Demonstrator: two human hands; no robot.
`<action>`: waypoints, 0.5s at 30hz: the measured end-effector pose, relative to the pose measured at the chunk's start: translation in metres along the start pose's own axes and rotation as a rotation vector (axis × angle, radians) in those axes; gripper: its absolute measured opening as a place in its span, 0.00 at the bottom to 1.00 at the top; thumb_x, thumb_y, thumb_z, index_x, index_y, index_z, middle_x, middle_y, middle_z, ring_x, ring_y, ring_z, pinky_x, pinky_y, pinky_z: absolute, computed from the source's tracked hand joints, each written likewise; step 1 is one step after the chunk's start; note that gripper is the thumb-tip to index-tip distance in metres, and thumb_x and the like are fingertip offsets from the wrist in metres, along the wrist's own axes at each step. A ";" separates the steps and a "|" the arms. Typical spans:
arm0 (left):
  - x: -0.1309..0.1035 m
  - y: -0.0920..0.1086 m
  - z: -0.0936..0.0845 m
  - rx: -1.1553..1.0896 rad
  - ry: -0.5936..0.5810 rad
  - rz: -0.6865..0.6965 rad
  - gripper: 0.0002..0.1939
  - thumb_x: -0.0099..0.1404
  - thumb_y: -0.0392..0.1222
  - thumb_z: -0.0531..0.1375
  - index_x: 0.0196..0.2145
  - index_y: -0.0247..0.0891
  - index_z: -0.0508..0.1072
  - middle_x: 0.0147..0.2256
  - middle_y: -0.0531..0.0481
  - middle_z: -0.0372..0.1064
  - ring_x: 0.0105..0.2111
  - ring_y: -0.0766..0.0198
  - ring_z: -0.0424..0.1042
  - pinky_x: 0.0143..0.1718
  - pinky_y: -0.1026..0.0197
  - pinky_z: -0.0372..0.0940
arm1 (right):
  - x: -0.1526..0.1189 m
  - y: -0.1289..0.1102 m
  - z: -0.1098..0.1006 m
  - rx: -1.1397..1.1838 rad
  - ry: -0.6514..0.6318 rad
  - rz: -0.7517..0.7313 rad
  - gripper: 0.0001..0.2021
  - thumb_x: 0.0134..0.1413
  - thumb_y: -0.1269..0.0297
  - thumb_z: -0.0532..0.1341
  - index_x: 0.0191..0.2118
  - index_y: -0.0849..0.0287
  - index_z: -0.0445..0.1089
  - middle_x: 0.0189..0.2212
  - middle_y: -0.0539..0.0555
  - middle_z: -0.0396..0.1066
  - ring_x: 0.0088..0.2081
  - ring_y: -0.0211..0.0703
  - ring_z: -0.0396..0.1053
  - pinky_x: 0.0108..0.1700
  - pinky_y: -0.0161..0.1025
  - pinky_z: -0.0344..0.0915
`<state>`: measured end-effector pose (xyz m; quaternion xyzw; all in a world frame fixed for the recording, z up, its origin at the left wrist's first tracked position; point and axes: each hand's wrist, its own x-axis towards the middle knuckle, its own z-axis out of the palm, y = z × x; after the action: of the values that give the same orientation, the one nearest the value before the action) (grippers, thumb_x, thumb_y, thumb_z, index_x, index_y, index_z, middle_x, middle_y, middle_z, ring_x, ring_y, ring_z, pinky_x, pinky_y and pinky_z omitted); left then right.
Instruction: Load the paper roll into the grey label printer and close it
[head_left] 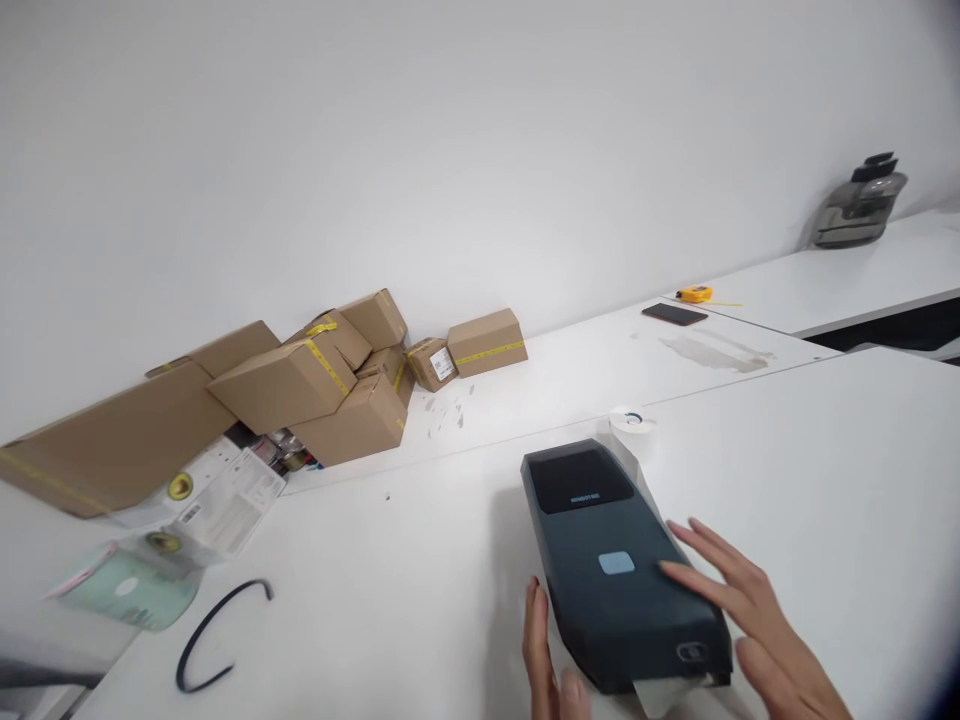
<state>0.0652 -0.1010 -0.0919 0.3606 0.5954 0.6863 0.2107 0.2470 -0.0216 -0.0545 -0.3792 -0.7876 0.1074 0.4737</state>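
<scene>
1. White paper is seen as a strip (660,697) at the near end of the printer (611,603), low between the hands.
2. The left hand (547,660) is set along the printer's left flank, fingers close together; whether the flank is pressed cannot be told.
3. The right hand (757,600) is held over the right edge, fingers spread, nothing pinched; its forefinger is placed just right of the button (616,563).
4. Between the hands, the printer is stretched out ahead of them, its long axis slanted from near right to far left. By the right hand, the button is neighboured more closely.
5. Beyond the printer's far end, slightly right, a roll (630,420) is placed.
6. Farther off, boxes (281,385) are piled ahead-left and a phone (675,314) is laid ahead-right.
</scene>
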 end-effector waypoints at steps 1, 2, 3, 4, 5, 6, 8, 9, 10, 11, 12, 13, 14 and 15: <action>-0.001 -0.002 0.004 -0.016 -0.005 -0.024 0.32 0.72 0.61 0.48 0.63 0.38 0.68 0.66 0.41 0.60 0.68 0.49 0.56 0.66 0.53 0.59 | -0.008 0.004 0.001 0.033 0.043 0.092 0.25 0.71 0.52 0.42 0.64 0.48 0.63 0.69 0.52 0.57 0.69 0.54 0.54 0.58 0.52 0.67; -0.003 -0.002 0.008 -0.033 -0.006 -0.051 0.33 0.72 0.61 0.47 0.63 0.37 0.67 0.67 0.41 0.59 0.68 0.49 0.56 0.66 0.54 0.59 | -0.014 0.008 0.002 0.055 0.075 0.165 0.26 0.72 0.52 0.40 0.66 0.49 0.60 0.69 0.52 0.57 0.69 0.54 0.54 0.58 0.51 0.68; -0.005 0.000 0.010 -0.043 -0.006 -0.076 0.33 0.72 0.61 0.47 0.63 0.36 0.68 0.66 0.41 0.60 0.68 0.49 0.56 0.65 0.54 0.59 | -0.018 0.012 0.003 0.067 0.096 0.197 0.26 0.72 0.52 0.40 0.68 0.49 0.58 0.69 0.52 0.57 0.69 0.53 0.55 0.58 0.51 0.68; -0.005 0.005 0.011 -0.047 -0.005 -0.095 0.33 0.72 0.61 0.47 0.62 0.36 0.69 0.66 0.41 0.60 0.68 0.49 0.55 0.65 0.55 0.59 | -0.019 0.014 0.004 0.075 0.106 0.189 0.27 0.71 0.51 0.40 0.69 0.50 0.56 0.69 0.51 0.57 0.69 0.53 0.56 0.58 0.49 0.69; -0.004 0.012 0.012 -0.044 -0.006 -0.108 0.33 0.72 0.61 0.48 0.62 0.36 0.69 0.66 0.42 0.61 0.68 0.49 0.55 0.65 0.56 0.60 | -0.016 0.016 0.004 0.080 0.106 0.159 0.28 0.71 0.50 0.40 0.70 0.51 0.55 0.69 0.51 0.56 0.69 0.52 0.56 0.58 0.47 0.70; 0.000 0.021 0.012 -0.038 -0.008 -0.113 0.32 0.71 0.61 0.48 0.61 0.36 0.70 0.66 0.43 0.61 0.68 0.50 0.55 0.65 0.57 0.59 | -0.010 0.017 0.004 0.086 0.103 0.118 0.29 0.71 0.49 0.40 0.71 0.52 0.54 0.70 0.50 0.55 0.69 0.52 0.55 0.58 0.45 0.70; 0.016 0.041 0.012 -0.022 -0.010 -0.112 0.31 0.72 0.60 0.48 0.62 0.38 0.68 0.66 0.45 0.60 0.69 0.52 0.54 0.66 0.58 0.57 | 0.011 0.014 0.003 0.105 0.095 0.070 0.31 0.71 0.48 0.41 0.72 0.54 0.50 0.71 0.50 0.52 0.70 0.50 0.53 0.61 0.42 0.68; 0.028 0.049 0.013 -0.016 -0.006 -0.120 0.30 0.72 0.59 0.48 0.63 0.40 0.67 0.67 0.46 0.60 0.69 0.54 0.53 0.66 0.58 0.55 | 0.024 0.012 0.003 0.122 0.094 0.065 0.31 0.71 0.48 0.40 0.73 0.54 0.48 0.72 0.51 0.50 0.71 0.50 0.51 0.64 0.43 0.65; 0.042 0.057 0.014 0.000 -0.014 -0.127 0.30 0.72 0.59 0.48 0.63 0.41 0.66 0.67 0.47 0.59 0.69 0.54 0.53 0.67 0.56 0.55 | 0.040 0.010 0.003 0.139 0.093 0.067 0.31 0.71 0.48 0.40 0.74 0.53 0.45 0.73 0.50 0.47 0.72 0.50 0.48 0.67 0.44 0.61; 0.058 0.063 0.016 0.024 -0.035 -0.128 0.29 0.72 0.58 0.50 0.63 0.42 0.66 0.67 0.46 0.60 0.68 0.54 0.55 0.67 0.55 0.54 | 0.056 0.008 0.004 0.153 0.094 0.059 0.31 0.71 0.48 0.41 0.74 0.52 0.43 0.73 0.50 0.46 0.72 0.49 0.47 0.69 0.45 0.57; 0.074 0.066 0.020 0.056 -0.066 -0.121 0.28 0.71 0.58 0.53 0.61 0.42 0.67 0.66 0.45 0.61 0.67 0.53 0.56 0.67 0.54 0.54 | 0.072 0.006 0.005 0.163 0.094 0.049 0.31 0.71 0.48 0.41 0.74 0.50 0.41 0.73 0.50 0.45 0.72 0.49 0.45 0.70 0.47 0.54; 0.089 0.067 0.024 0.084 -0.096 -0.111 0.27 0.70 0.57 0.54 0.61 0.42 0.67 0.65 0.44 0.61 0.67 0.53 0.57 0.67 0.53 0.54 | 0.089 0.006 0.007 0.169 0.095 0.041 0.31 0.71 0.49 0.42 0.74 0.49 0.40 0.73 0.49 0.44 0.73 0.49 0.45 0.71 0.48 0.52; 0.103 0.067 0.029 0.104 -0.129 -0.109 0.26 0.70 0.55 0.55 0.61 0.41 0.66 0.65 0.43 0.60 0.66 0.53 0.58 0.66 0.53 0.54 | 0.104 0.006 0.010 0.175 0.099 0.030 0.31 0.71 0.49 0.43 0.74 0.48 0.39 0.74 0.50 0.44 0.73 0.50 0.45 0.71 0.51 0.51; 0.115 0.065 0.034 0.122 -0.172 -0.123 0.27 0.69 0.54 0.56 0.61 0.41 0.65 0.66 0.42 0.59 0.66 0.53 0.58 0.66 0.52 0.54 | 0.119 0.007 0.013 0.183 0.103 0.021 0.31 0.71 0.49 0.44 0.74 0.47 0.37 0.74 0.51 0.44 0.72 0.51 0.46 0.71 0.53 0.51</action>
<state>0.0248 -0.0091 0.0004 0.3931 0.6370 0.6009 0.2805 0.2085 0.0690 0.0143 -0.3478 -0.7450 0.1640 0.5451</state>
